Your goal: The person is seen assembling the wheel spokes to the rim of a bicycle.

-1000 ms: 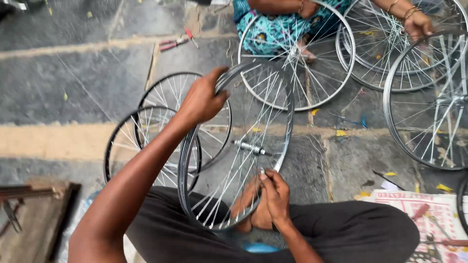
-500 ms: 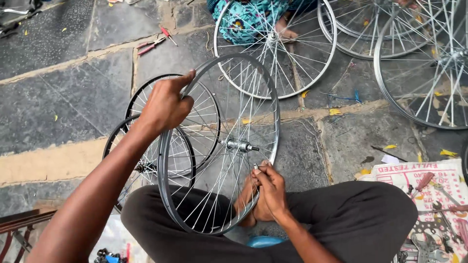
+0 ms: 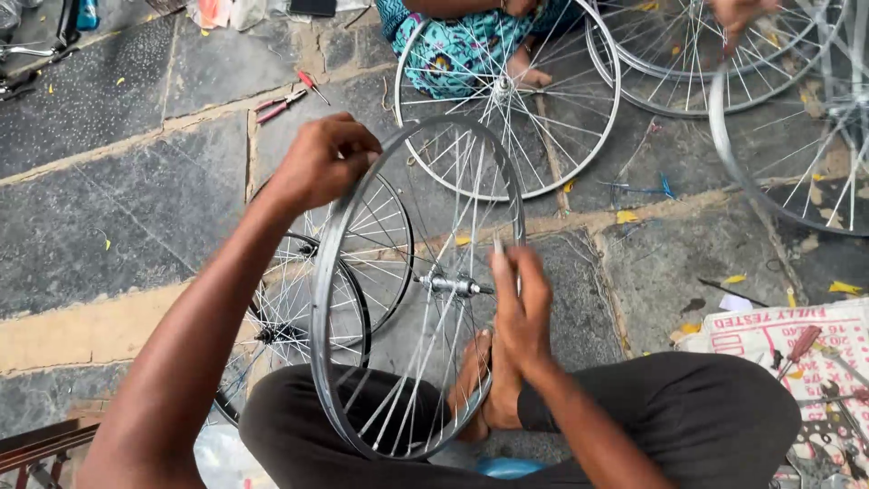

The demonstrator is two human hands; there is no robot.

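Gripping the top of the rim, the left hand (image 3: 321, 163) has its fingers curled over the silver spoked bicycle wheel (image 3: 418, 285), which stands upright on its edge across the person's folded legs in dark trousers (image 3: 715, 426). Down at the wheel's right edge, the right hand (image 3: 522, 308) is closed on the rim near the spokes, thumb and fingers pinched in; whether a small tool sits in that pinch cannot be told. Between both hands, the chrome hub and axle (image 3: 453, 285) sit dead centre, spokes fanning out to the rim all round. The wheel's lower edge drops between the knees, with a bare foot (image 3: 484, 389) just behind the spokes there.

Left of the held wheel, two more spoked wheels (image 3: 348, 263) lie flat on the dark stone paving (image 3: 136, 199), overlapping each other and tucked right against the held rim, so that side is crowded. Ahead, another silver wheel (image 3: 543, 100) lies flat before a second person in patterned turquoise cloth (image 3: 453, 45), its near edge close to the held wheel's top. Further right, more wheels (image 3: 797, 118) overlap, one in that other person's hand (image 3: 738, 14). Open paving shows to the right of the hub, up to a printed white sack (image 3: 778, 330) carrying a red-handled screwdriver (image 3: 797, 349). Red-handled pliers (image 3: 285, 100) lie well apart, upper left.
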